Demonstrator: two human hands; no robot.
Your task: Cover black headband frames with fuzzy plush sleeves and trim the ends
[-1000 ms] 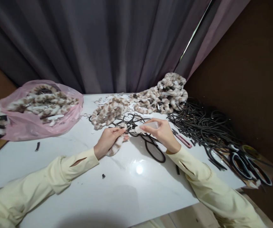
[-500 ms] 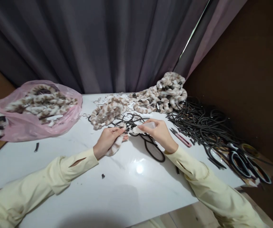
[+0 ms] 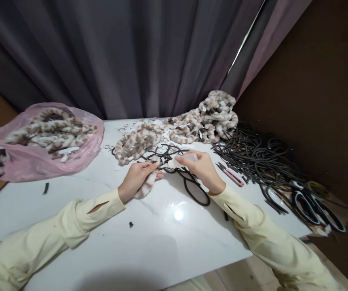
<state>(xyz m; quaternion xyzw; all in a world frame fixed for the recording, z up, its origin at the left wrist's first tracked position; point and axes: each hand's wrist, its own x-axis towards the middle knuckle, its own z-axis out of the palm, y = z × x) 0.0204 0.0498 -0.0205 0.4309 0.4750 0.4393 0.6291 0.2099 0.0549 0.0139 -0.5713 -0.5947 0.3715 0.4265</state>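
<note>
My left hand (image 3: 137, 179) is closed on a white and brown furry tube (image 3: 147, 186), pinching it near its upper end between thumb and fingers. My right hand (image 3: 203, 169) grips a small translucent white squeeze bottle (image 3: 176, 162) with a thin nozzle. The nozzle points left and reaches the end of the furry tube at my left fingertips; whether it touches is too small to tell. Black cord loops (image 3: 198, 194) lie on the table under and beside my right hand. Just behind my left hand rests a bundle of furry loops (image 3: 140, 141).
A pink plastic bag (image 3: 25, 163) of furry loops stands at the left. Furry loops are heaped (image 3: 219, 115) at the back. Black cords (image 3: 252, 157) pile up at the right, near pink-handled snips (image 3: 233, 176) and large scissors (image 3: 307, 208). Small black scraps (image 3: 131, 224) lie in front on the white table.
My right hand has tilted the bottle and brought its nozzle slightly left, closer to the tube's end. My left hand keeps its hold, almost still.
</note>
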